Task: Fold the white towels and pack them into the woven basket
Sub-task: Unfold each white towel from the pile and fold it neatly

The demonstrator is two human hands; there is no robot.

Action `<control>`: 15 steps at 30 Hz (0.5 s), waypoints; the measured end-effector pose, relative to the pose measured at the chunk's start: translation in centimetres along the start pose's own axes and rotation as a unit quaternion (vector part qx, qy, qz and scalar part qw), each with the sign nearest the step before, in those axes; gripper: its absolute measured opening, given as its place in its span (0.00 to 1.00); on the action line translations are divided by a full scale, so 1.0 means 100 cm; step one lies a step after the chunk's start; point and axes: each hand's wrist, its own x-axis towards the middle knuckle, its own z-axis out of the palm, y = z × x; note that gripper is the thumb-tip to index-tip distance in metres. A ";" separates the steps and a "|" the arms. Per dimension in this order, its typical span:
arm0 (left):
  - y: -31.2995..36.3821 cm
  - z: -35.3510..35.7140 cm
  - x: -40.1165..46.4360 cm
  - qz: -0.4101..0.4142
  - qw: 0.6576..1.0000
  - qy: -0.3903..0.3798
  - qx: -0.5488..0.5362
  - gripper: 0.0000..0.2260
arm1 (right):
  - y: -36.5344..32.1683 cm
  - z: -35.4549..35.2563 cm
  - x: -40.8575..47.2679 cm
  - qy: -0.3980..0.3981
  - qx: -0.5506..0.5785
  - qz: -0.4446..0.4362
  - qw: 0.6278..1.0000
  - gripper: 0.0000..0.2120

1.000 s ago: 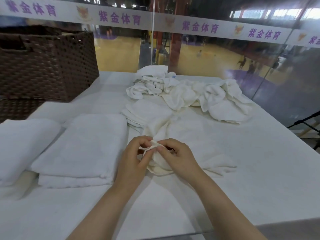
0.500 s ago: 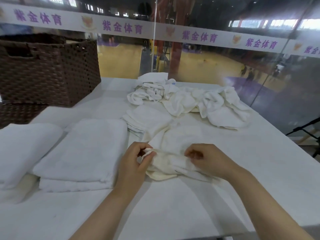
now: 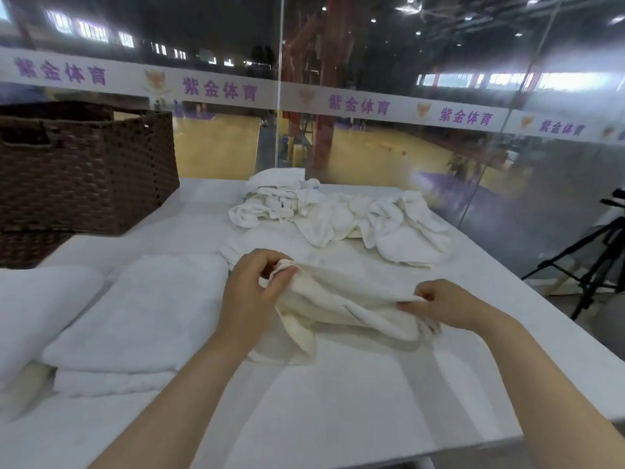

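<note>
White table (image 3: 338, 411) bore all items. Left hand (image 3: 250, 296) pinched corner of cream towel (image 3: 341, 306); right hand (image 3: 446, 302) pinched opposite edge, cloth stretched between, drooping onto table. Folded towels (image 3: 135, 316) lay left. Crumpled towel pile (image 3: 345, 214) beyond. Woven basket (image 3: 81, 170) far left; glass wall (image 3: 389, 140), sports hall behind.

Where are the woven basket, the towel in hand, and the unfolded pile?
woven basket (image 3: 101, 184), head view, front woven wall.
towel in hand (image 3: 341, 296), head view, stretched cloth between the hands.
unfolded pile (image 3: 338, 218), head view, crumpled middle of the heap.
</note>
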 end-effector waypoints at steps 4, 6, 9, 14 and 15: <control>0.015 -0.008 0.038 0.029 0.999 -0.017 0.016 0.03 | 0.004 -0.031 -0.003 -0.130 0.200 -0.013 0.971 0.25; 0.024 -0.011 0.055 0.009 1.000 -0.011 0.006 0.04 | 0.007 -0.045 -0.006 -0.205 0.313 -0.026 0.927 0.25; 0.034 -0.013 0.075 -0.013 1.000 0.016 0.008 0.04 | 0.001 -0.065 -0.011 -0.264 0.386 -0.065 0.882 0.22; 0.050 -0.023 0.105 -0.032 0.999 0.042 -0.001 0.05 | -0.015 -0.092 -0.014 -0.229 0.401 -0.114 0.880 0.18; 0.053 -0.025 0.110 -0.029 0.999 0.045 0.004 0.05 | -0.020 -0.097 -0.015 -0.181 0.404 -0.119 0.889 0.17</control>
